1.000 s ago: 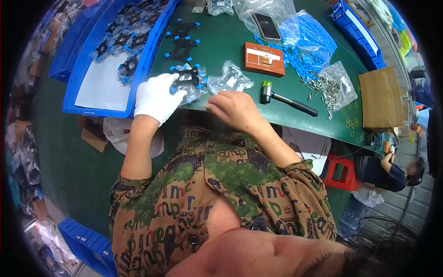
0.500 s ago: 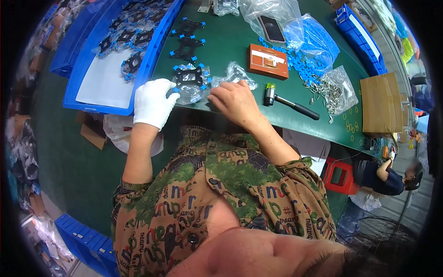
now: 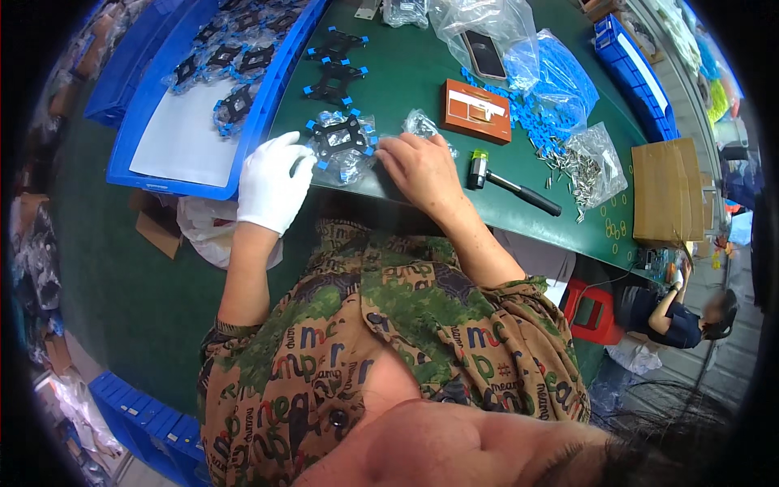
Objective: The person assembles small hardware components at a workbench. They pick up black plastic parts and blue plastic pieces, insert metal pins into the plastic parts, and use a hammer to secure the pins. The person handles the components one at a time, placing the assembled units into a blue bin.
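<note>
A black X-shaped bracket [image 3: 337, 136] with blue corner caps lies on a crumpled clear plastic bag [image 3: 350, 169] near the table's front edge. My left hand [image 3: 276, 185], in a white glove, is just left of it, with thumb and fingers apart and nothing seen between them. On the other side, my bare right hand [image 3: 423, 169] has its loosely bent fingers by the bracket's right corner cap; whether they touch it I cannot tell. Beyond lie two more such brackets, a farther bracket [image 3: 337, 45] and a middle bracket [image 3: 335, 81]. Another clear bag [image 3: 420, 123] lies partly behind my right hand.
Left stands a blue bin [image 3: 272, 105] with bagged brackets on white paper. Right of my hands lie a mallet [image 3: 519, 191], an orange-brown box [image 3: 476, 112], a phone [image 3: 484, 54], blue caps [image 3: 526, 114], metal pins [image 3: 578, 174] and a cardboard box [image 3: 667, 193]. A co-worker [image 3: 673, 316] sits far right.
My right hand has shifted up to the bracket's right corner. My left fingers have spread a little from the thumb. The bracket has turned slightly, and the view has shifted a little.
</note>
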Demonstrator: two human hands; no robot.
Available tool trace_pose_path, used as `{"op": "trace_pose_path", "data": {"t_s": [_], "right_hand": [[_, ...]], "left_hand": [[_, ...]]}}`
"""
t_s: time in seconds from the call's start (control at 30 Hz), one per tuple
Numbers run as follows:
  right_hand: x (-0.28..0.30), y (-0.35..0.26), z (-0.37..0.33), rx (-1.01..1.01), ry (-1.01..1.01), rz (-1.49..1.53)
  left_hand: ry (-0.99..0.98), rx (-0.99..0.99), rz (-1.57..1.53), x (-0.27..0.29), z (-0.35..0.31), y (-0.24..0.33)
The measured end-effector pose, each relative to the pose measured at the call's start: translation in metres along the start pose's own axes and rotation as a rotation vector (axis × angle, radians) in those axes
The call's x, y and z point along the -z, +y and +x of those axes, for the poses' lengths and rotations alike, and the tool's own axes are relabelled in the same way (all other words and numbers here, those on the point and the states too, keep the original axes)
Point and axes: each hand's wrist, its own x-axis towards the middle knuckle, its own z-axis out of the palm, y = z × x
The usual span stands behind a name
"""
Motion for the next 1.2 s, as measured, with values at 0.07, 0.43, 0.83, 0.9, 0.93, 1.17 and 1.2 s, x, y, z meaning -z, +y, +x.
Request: {"op": "trace_pose_path", "data": {"t_s": [0.07,0.43,0.83,0.9,0.93,1.17,1.2], "right_hand": [[0.0,0.005,-0.001,0.001,-0.054,-0.082],[-0.009,-0.001,0.007,0.13,-0.025,-0.098],[0.027,0.023,0.046,0.138,-0.077,0.022],[0.023,0.028,0.072,0.185,-0.105,0.101],[0.013,0.034,0.086,0.195,-0.122,0.19],[-0.022,0.044,0.146,0.2,-0.514,0.174],[-0.024,0.043,0.149,0.214,-0.552,0.159]], "left_hand": [[0.045,-0.037,-0.026,-0.003,0.004,0.005],[0.049,-0.215,0.025,-0.038,0.024,0.003],[0.15,-0.144,0.049,-0.025,0.024,0.012],[0.24,-0.069,-0.018,-0.029,0.025,-0.001],[0.251,-0.016,-0.003,-0.026,0.025,-0.004],[-0.101,0.302,-0.011,-0.02,0.035,-0.007],[-0.124,0.332,-0.046,-0.021,0.034,-0.006]]}}
